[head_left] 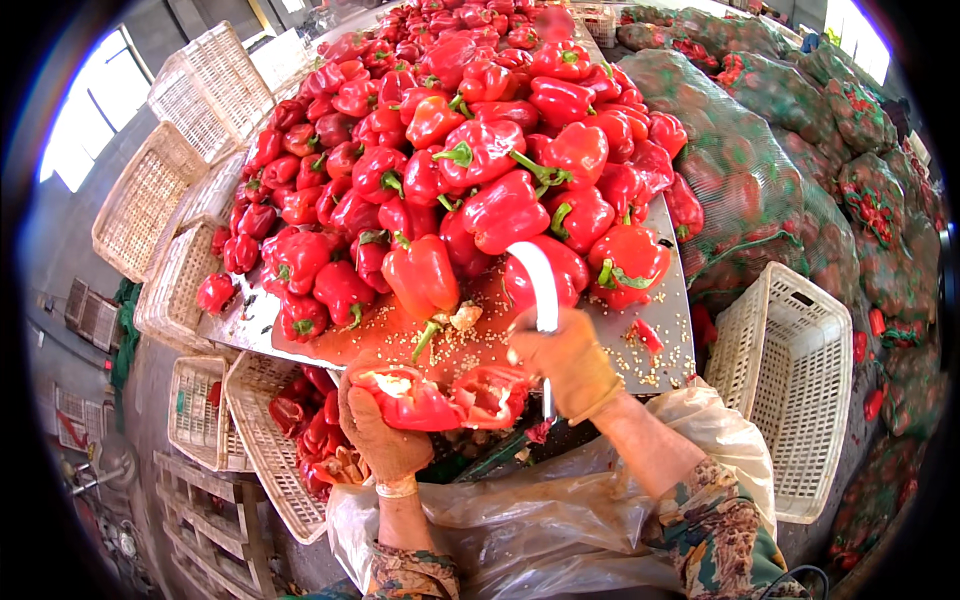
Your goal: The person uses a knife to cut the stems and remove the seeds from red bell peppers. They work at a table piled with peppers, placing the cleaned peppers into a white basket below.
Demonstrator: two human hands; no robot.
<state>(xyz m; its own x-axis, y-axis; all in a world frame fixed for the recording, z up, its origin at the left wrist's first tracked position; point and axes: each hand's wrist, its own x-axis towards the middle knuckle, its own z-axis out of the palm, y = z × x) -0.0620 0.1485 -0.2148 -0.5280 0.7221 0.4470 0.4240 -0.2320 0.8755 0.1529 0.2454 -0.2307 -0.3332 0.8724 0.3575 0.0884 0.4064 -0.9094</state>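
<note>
My left hand [385, 435], in an orange-brown work glove, is closed around a red bell pepper [412, 400] at the table's near edge. The pepper is split open, with its pale inside showing. My gloved right hand [568, 365] grips a knife-like tool with a curved white upper part [540, 280]; its narrow metal end points down beside the pepper's right half. A red scrap hangs near the metal tip. Just beyond my hands, an orange-red pepper [420, 275] lies on the metal tabletop [665, 340] among scattered seeds and a pale core [464, 316].
A large heap of whole red peppers [480, 150] covers the table. White crates [160, 195] stand at left; one below [270, 430] holds pepper pieces. Another white crate [800, 400] is at right, before green mesh sacks [720, 150] of peppers. Clear plastic sheeting [520, 540] covers my lap.
</note>
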